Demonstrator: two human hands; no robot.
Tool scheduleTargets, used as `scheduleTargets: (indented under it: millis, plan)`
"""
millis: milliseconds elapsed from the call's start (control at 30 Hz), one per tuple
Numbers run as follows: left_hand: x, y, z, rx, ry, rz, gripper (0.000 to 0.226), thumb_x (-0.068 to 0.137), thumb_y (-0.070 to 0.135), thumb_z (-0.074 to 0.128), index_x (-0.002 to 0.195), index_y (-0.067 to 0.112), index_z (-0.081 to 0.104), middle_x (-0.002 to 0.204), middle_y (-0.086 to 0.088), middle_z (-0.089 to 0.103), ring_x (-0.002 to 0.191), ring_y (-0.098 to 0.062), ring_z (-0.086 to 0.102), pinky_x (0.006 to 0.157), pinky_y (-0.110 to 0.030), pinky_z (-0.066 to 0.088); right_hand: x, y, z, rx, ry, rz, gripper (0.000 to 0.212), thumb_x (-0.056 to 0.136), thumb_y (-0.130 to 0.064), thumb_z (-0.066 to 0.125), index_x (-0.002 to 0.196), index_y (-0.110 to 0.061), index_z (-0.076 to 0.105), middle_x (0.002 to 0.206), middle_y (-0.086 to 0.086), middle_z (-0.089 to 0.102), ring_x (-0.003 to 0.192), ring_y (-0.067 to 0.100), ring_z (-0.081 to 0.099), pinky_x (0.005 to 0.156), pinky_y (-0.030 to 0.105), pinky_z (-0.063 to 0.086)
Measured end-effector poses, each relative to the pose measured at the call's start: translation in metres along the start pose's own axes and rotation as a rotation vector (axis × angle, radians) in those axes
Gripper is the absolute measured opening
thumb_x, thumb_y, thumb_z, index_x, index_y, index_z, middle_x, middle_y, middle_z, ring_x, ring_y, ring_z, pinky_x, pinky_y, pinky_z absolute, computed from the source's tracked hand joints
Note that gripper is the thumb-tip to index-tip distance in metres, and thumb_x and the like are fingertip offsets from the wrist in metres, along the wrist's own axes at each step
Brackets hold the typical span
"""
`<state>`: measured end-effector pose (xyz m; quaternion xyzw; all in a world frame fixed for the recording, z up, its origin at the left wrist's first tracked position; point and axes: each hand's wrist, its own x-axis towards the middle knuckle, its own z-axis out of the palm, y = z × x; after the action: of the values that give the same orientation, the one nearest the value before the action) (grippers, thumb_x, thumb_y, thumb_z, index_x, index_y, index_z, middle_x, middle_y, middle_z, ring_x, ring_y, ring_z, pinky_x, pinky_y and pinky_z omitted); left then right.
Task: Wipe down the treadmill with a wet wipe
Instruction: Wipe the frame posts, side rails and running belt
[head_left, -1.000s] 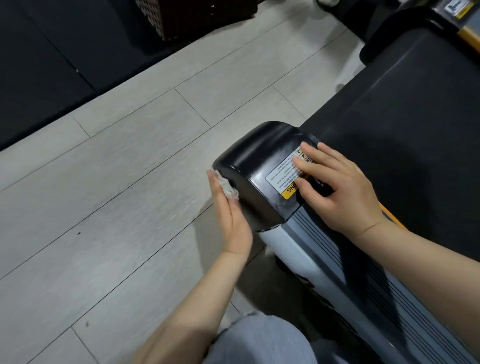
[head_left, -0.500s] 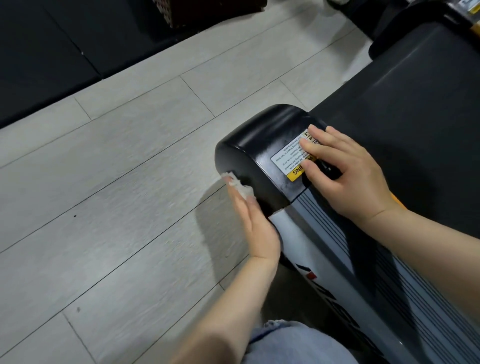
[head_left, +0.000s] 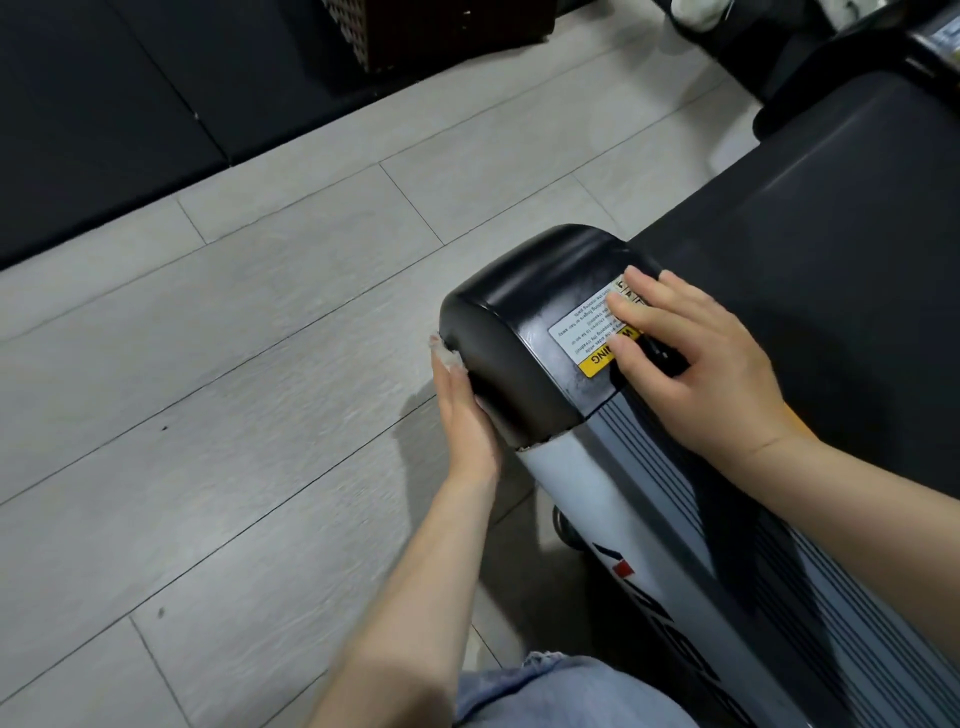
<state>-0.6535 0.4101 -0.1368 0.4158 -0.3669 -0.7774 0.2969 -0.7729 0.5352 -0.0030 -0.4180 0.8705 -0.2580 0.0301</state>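
Denim knee (head_left: 566, 691): nearest the camera, at the bottom edge, below the treadmill's grey side rail (head_left: 691, 561).
Left hand (head_left: 465, 415): flat, fingers straight and together, palm pressed to the outer side of the black end cap (head_left: 524, 332).
Wet wipe (head_left: 448, 357): crumpled white, pinned between the left fingertips and the end cap's side; only a small part shows.
Right hand (head_left: 696, 358): spread open, holding nothing, resting on top of the end cap with fingers over the warning label (head_left: 592, 332).
Running belt (head_left: 831, 270): black, just beyond the end cap on its right.
Floor (head_left: 234, 389): pale grey planks left of the end cap.
Woven basket (head_left: 441, 31): far beyond the end cap, on a black mat (head_left: 104, 114).
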Motion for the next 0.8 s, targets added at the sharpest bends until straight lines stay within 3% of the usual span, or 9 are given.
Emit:
scheduleTargets:
  millis: [100,167,233,267,367,467,600,733,800]
  plan:
    - [0.056,0.015,-0.017,0.119,0.038,-0.212,0.063,0.091,0.046,0.056,0.138,0.004,0.051,0.146,-0.008,0.05,0.136,-0.019,0.046,0.116,-0.039,0.034,0.0,-0.001,0.0,-0.015,-0.01,0.008,0.044,0.09,-0.051,0.049,0.128,-0.033,0.062,0.145,-0.013,0.049,0.14,0.012,0.037,0.111,0.048,0.037]
    - [0.081,0.035,-0.019,0.208,-0.025,-0.248,0.034,0.092,0.03,0.054,0.1,0.002,0.07,0.106,-0.006,0.071,0.098,-0.011,0.067,0.093,-0.027,0.048,0.0,-0.002,-0.001,-0.029,-0.01,0.015,0.043,0.09,-0.051,0.048,0.128,-0.033,0.062,0.145,-0.014,0.049,0.14,0.011,0.037,0.111,0.048,0.036]
    - [0.098,0.058,-0.012,0.319,-0.23,-0.289,0.038,0.097,0.011,0.043,0.067,0.008,0.065,0.063,0.002,0.065,0.057,-0.004,0.06,0.064,-0.017,0.045,0.0,-0.002,-0.001,-0.035,-0.007,0.014,0.043,0.09,-0.051,0.048,0.127,-0.033,0.063,0.144,-0.015,0.049,0.14,0.011,0.037,0.11,0.047,0.037]
    - [0.105,0.069,-0.006,0.394,-0.354,-0.286,0.035,0.096,0.012,0.044,0.066,0.009,0.062,0.062,0.001,0.061,0.056,-0.006,0.056,0.063,-0.018,0.043,0.001,-0.003,-0.001,-0.04,-0.005,0.016,0.043,0.09,-0.051,0.048,0.127,-0.034,0.063,0.144,-0.015,0.049,0.14,0.011,0.037,0.11,0.046,0.037]
    - [0.121,0.105,0.025,0.629,-0.693,-0.303,0.014,0.093,0.029,0.054,0.09,0.018,0.063,0.092,-0.003,0.061,0.084,-0.014,0.056,0.081,-0.028,0.044,0.001,-0.004,-0.001,-0.068,0.006,0.031,0.042,0.089,-0.051,0.049,0.124,-0.034,0.065,0.143,-0.017,0.049,0.14,0.009,0.038,0.109,0.043,0.038]
    - [0.137,0.122,0.062,0.775,-0.88,-0.385,0.021,0.098,0.034,0.051,0.111,0.019,0.058,0.11,-0.005,0.058,0.099,-0.017,0.055,0.098,-0.033,0.042,0.002,-0.005,0.0,-0.077,0.006,0.03,0.04,0.09,-0.05,0.05,0.123,-0.035,0.065,0.143,-0.018,0.049,0.14,0.008,0.037,0.108,0.043,0.039]
    - [0.136,0.126,0.08,0.871,-0.857,-0.532,0.029,0.097,0.034,0.052,0.086,0.012,0.065,0.079,-0.004,0.069,0.067,-0.016,0.066,0.07,-0.025,0.052,0.002,-0.004,-0.001,-0.056,0.016,0.022,0.039,0.089,-0.049,0.051,0.123,-0.035,0.065,0.142,-0.018,0.049,0.14,0.008,0.038,0.107,0.044,0.04]
    - [0.136,0.115,0.038,0.772,-0.77,-0.507,0.026,0.094,0.031,0.056,0.104,0.01,0.066,0.099,-0.009,0.067,0.091,-0.021,0.063,0.081,-0.029,0.048,0.001,-0.004,-0.001,-0.075,-0.003,0.01,0.039,0.09,-0.048,0.051,0.125,-0.035,0.064,0.143,-0.017,0.049,0.14,0.009,0.037,0.109,0.04,0.038]
    - [0.129,0.11,0.01,0.677,-0.755,-0.435,0.021,0.097,0.022,0.05,0.105,0.008,0.063,0.098,-0.005,0.066,0.096,-0.018,0.059,0.086,-0.027,0.045,0.001,-0.004,-0.002,-0.086,-0.006,0.002,0.04,0.091,-0.048,0.05,0.126,-0.034,0.063,0.144,-0.016,0.048,0.14,0.009,0.036,0.11,0.035,0.034]
